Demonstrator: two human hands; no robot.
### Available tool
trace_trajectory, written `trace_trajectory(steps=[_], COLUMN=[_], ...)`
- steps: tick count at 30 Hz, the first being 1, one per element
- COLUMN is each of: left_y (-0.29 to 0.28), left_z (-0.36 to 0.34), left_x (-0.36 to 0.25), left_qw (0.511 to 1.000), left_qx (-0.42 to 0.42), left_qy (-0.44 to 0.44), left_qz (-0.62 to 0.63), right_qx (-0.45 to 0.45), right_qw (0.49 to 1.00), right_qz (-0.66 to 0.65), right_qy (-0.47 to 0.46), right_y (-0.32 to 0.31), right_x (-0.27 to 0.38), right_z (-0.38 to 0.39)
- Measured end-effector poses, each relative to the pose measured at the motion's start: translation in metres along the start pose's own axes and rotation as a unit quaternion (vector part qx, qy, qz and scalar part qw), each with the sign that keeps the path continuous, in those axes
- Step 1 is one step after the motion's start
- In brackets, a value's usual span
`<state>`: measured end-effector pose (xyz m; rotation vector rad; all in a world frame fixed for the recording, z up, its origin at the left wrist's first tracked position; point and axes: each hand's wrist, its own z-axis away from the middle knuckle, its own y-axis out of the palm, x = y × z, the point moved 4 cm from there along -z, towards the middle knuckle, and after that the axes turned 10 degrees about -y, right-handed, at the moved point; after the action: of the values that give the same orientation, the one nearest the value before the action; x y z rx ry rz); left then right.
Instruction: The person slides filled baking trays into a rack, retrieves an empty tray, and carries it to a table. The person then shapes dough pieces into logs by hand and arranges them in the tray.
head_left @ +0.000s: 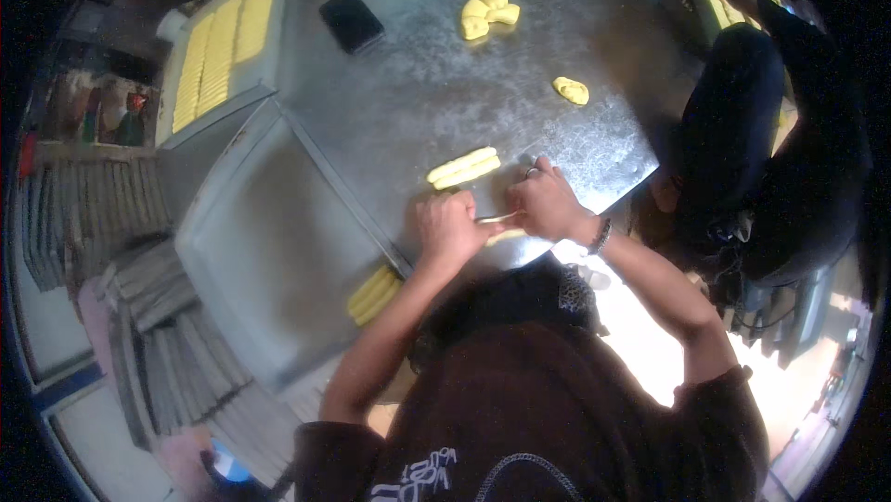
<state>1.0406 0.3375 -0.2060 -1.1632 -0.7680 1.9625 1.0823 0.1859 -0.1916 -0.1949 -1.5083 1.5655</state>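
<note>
Near the front edge of the metal table [408, 84], my left hand [449, 228] and my right hand [546, 200] are close together, fingers curled in. A thin pale strip of dough [498, 218] spans the gap between them, pinched at either end. Just below it a second yellow dough piece [506, 237] shows, partly covered by my hands. Beyond my left hand lies a pair of yellow dough sticks [464, 168], side by side. A small dough lump [571, 91] sits farther off to the right, and several larger pieces [488, 15] are clustered at the far side.
A grey tray [269, 261] stands left of my left arm, with more dough sticks [373, 295] by its near corner. Behind it, another tray [167, 129] holds rows of yellow sticks. A black rectangular object [352, 21] rests on the table. At right, a person in dark clothes [733, 112] works.
</note>
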Motion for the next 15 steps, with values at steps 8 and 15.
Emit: trace_trajectory(steps=[8, 15], left_y=[0.002, -0.003], left_z=[-0.001, 0.003], left_x=[0.01, 0.005], left_qw=[0.982, 0.99], left_qx=[-0.142, -0.049], left_qy=[0.098, 0.102], left_qz=[-0.079, -0.086], right_qx=[-0.083, -0.054], right_qw=[0.995, 0.992], right_qz=[0.043, -0.062], right_qy=[0.02, -0.095], right_y=[0.016, 0.009], right_x=[-0.031, -0.055], right_z=[-0.001, 0.007])
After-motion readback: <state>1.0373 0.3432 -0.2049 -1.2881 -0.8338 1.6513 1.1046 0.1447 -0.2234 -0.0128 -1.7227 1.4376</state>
